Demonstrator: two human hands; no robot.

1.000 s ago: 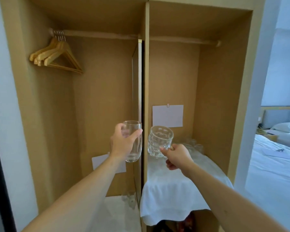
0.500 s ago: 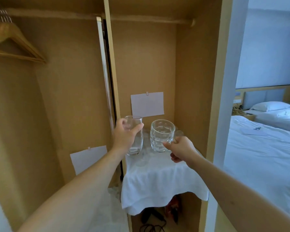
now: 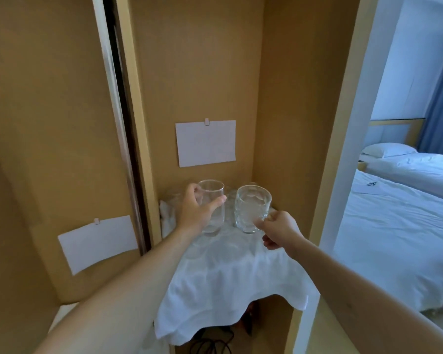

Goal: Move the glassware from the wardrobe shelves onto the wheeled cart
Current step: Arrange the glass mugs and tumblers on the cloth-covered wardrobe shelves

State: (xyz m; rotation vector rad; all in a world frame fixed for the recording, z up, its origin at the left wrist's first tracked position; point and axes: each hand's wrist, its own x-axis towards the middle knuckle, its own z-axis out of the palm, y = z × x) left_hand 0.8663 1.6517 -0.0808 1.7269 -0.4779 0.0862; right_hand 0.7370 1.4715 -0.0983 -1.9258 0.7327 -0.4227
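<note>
Comparing with the two earlier views, both glasses are now seen lower and farther in, over the white cloth (image 3: 230,274) that drapes a surface in the right-hand wardrobe bay; a second ago they were held up in front of the divider. The view is also shifted right, so the hangers are out of frame. Whether the draped surface is a shelf or the cart cannot be told, so it is judged only that the glasses are close to being set down or have just been lifted; no wheels are visible.

The left hand (image 3: 195,213) is wrapped around the tall smooth glass (image 3: 213,208), thumb across the near side, fingers behind. The right hand (image 3: 279,229) pinches the handle of the dimpled mug (image 3: 251,209) between thumb and curled fingers; the handle itself is mostly hidden.

Both pieces are upright, clear and appear empty, side by side but apart. The tall glass base seems at or just above the cloth; contact cannot be confirmed. More clear glassware (image 3: 230,200) is faintly seen behind them, at the far end of the cloth.
</note>
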